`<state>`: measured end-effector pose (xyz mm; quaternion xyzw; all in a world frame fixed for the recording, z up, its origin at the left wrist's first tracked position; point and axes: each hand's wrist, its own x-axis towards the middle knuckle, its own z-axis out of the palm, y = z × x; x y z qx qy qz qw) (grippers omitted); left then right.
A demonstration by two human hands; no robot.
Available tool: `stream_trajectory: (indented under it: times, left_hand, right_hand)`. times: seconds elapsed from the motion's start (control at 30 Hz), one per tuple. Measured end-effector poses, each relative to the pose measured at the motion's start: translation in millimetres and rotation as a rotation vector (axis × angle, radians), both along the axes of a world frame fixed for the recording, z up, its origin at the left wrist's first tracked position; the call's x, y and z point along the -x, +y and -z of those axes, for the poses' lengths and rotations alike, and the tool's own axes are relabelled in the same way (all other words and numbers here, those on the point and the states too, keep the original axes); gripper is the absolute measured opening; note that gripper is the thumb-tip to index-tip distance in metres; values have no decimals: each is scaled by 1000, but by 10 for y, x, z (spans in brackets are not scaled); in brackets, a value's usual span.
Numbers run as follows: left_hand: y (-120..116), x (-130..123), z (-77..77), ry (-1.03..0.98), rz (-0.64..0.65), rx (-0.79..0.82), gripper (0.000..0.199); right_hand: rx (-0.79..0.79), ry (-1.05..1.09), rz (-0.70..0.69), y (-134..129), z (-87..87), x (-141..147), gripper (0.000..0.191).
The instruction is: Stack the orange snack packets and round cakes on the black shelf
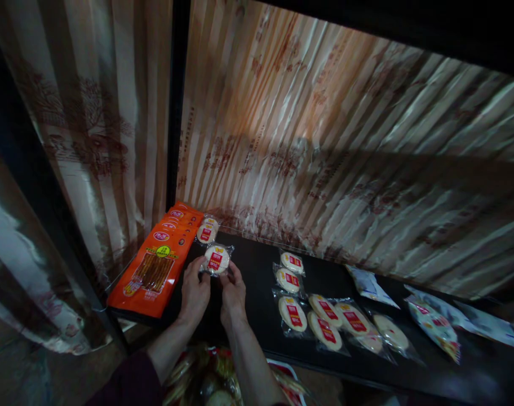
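Both hands hold one round, pale cracker in a clear wrapper point(216, 260) with a red label, just above or on the black shelf. My left hand point(194, 290) pinches its left edge, and my right hand point(234, 290) grips the right edge. Directly behind it lies another wrapped round cracker point(206, 232), partly overlapping one more. To the left, several orange snack packets point(155, 262) overlap in a row, the front one with a window showing brown sticks.
Several more wrapped crackers point(293, 313) lie on the black shelf point(257, 270) to the right. Beyond them are a white pouch point(371, 285) and a colourful bag point(434, 324). A dark post point(178, 113) and patterned curtains point(308, 141) stand behind. Below the shelf sits a tray of packaged goods point(217, 389).
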<state>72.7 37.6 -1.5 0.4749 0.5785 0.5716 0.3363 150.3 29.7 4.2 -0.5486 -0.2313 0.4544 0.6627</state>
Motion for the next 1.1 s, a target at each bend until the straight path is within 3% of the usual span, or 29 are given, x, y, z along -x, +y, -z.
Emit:
stream_trajectory:
  times: [0.4,1.1]
  left_hand:
    - [185,34,2,-79,15,29,40]
    - [501,53,119,-102,70,24,37]
  right_hand:
    - [1,-135,6,435,246,-4,48]
    - [-16,-243,-48,854,363,38,43]
